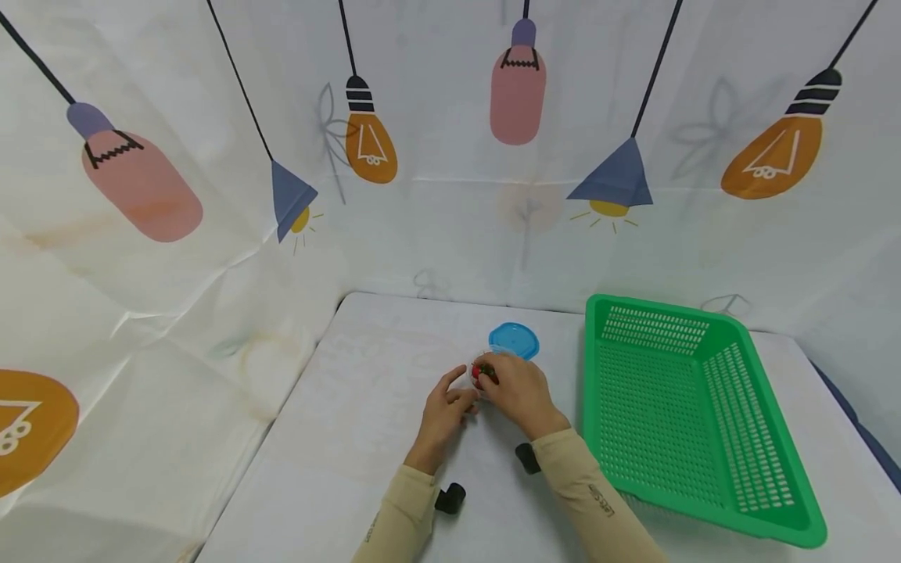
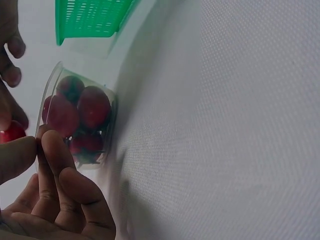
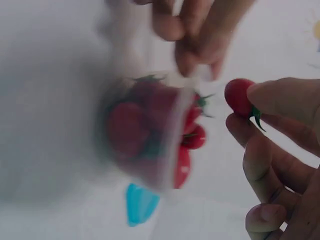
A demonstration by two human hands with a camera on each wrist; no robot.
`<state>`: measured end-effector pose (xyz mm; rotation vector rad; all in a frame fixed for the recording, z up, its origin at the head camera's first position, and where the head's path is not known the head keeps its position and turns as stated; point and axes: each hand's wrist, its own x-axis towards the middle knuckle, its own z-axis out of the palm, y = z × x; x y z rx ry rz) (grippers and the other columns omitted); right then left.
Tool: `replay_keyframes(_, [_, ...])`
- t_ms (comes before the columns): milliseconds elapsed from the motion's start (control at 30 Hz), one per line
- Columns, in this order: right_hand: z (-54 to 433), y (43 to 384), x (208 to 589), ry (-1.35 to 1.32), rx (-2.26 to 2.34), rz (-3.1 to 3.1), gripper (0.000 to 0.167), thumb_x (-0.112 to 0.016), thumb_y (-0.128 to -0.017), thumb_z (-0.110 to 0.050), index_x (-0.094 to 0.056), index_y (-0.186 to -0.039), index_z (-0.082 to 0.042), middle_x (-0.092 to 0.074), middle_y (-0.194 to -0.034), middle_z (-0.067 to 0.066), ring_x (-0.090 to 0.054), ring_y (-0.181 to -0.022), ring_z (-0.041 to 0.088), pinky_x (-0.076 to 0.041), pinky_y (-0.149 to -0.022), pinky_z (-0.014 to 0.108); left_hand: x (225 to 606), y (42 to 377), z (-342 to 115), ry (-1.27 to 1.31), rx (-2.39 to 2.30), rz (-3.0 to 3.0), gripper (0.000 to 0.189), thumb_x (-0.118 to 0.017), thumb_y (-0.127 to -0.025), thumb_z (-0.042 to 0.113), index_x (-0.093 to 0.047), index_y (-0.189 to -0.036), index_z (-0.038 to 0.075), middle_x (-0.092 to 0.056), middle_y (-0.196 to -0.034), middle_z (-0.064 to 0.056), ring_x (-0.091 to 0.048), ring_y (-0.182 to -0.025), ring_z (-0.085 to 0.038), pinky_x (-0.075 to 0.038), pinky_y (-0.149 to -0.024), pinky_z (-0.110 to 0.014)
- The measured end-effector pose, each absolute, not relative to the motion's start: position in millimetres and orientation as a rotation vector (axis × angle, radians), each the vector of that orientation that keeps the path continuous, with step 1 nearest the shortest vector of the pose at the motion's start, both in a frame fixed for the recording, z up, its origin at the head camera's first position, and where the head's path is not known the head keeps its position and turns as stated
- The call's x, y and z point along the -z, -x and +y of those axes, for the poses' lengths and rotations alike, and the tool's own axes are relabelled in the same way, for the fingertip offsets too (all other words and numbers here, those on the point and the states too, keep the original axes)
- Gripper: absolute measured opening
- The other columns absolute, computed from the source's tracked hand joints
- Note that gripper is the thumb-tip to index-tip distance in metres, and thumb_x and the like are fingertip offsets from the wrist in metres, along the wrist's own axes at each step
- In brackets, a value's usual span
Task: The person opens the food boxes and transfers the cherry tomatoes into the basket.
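Observation:
A clear plastic container [image 3: 173, 135] filled with several cherry tomatoes [image 2: 94, 107], some with green stems, stands on the white table. My left hand [image 1: 442, 416] holds the container's rim between thumb and fingertips. Just above the container, my right hand [image 1: 522, 392] pinches one red cherry tomato [image 3: 238, 98] between thumb and fingers, its green stem hanging down. In the head view the right fingers partly cover the container. A blue lid [image 1: 515, 340] lies flat just behind the container.
To the right stands a large green plastic basket [image 1: 591, 375] with perforated walls. A white cloth with printed lamps [image 1: 450, 219] hangs behind the table and at its left. Black wrist cameras [image 1: 450, 498] sit under both sleeves.

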<state>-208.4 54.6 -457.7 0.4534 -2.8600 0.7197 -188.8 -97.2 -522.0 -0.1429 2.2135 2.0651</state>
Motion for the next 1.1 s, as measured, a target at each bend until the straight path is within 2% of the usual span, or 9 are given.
replay_keyframes(200, [54.4, 199.5, 431.2, -0.431, -0.740, -2.763, 0.024, -0.075, -0.092, -0.025, -0.075, -0.115, -0.017, -0.075, -0.104, 0.000, -0.067, -0.078, 0.016, -0.056, -0.062, 0.035, 520.1, 185.4, -97.7, 0.141, -2.083, 2.192, 0.055, -0.068, -0.096, 0.018, -0.050, -0.148, 0.012, -0.074, -0.096, -0.019, -0.068, -0.074, -0.013, -0.045, -0.068, -0.028])
replay_keyframes(433, [66.6, 199.0, 397.0, -0.459, -0.824, -2.543, 0.028, -0.078, -0.090, -0.019, -0.074, -0.118, -0.016, -0.073, -0.100, 0.002, -0.055, -0.064, 0.012, -0.046, -0.050, 0.027, 519.5, 185.8, -96.8, 0.131, -2.116, 2.177, 0.054, -0.064, -0.098, 0.018, -0.048, -0.149, 0.010, -0.074, -0.099, -0.018, -0.070, -0.077, -0.018, -0.046, -0.067, -0.029])
replay_keyframes(600, [86.9, 208.3, 386.3, -0.459, -0.885, -2.343, 0.032, -0.080, -0.089, -0.016, -0.074, -0.120, -0.012, -0.074, -0.099, 0.005, -0.054, -0.062, 0.014, -0.038, -0.046, 0.026, 520.4, 188.0, -94.9, 0.175, -2.112, 2.147, 0.052, -0.061, -0.101, 0.017, -0.047, -0.150, 0.011, -0.073, -0.103, -0.019, -0.070, -0.080, -0.021, -0.047, -0.066, -0.029])
replay_keyframes(867, [135.7, 228.7, 381.1, -0.392, -0.910, -2.147, 0.030, -0.080, -0.088, -0.012, -0.075, -0.117, -0.008, -0.075, -0.106, 0.007, -0.059, -0.064, 0.018, -0.036, -0.053, 0.020, 491.2, 178.4, -93.6, 0.201, -2.090, 2.102, 0.050, -0.057, -0.101, 0.010, -0.046, -0.150, 0.005, -0.069, -0.110, -0.028, -0.068, -0.093, -0.040, -0.051, -0.073, -0.036])
replay_keyframes(1100, [175.1, 239.7, 380.4, -0.350, -0.935, -2.112, 0.029, -0.078, -0.090, -0.009, -0.075, -0.118, -0.008, -0.074, -0.108, 0.008, -0.057, -0.066, 0.018, -0.033, -0.054, 0.015, 474.4, 169.8, -94.3, 0.187, -2.094, 2.108, 0.049, -0.057, -0.101, 0.009, -0.046, -0.149, 0.003, -0.070, -0.108, -0.025, -0.068, -0.094, -0.039, -0.051, -0.075, -0.038])
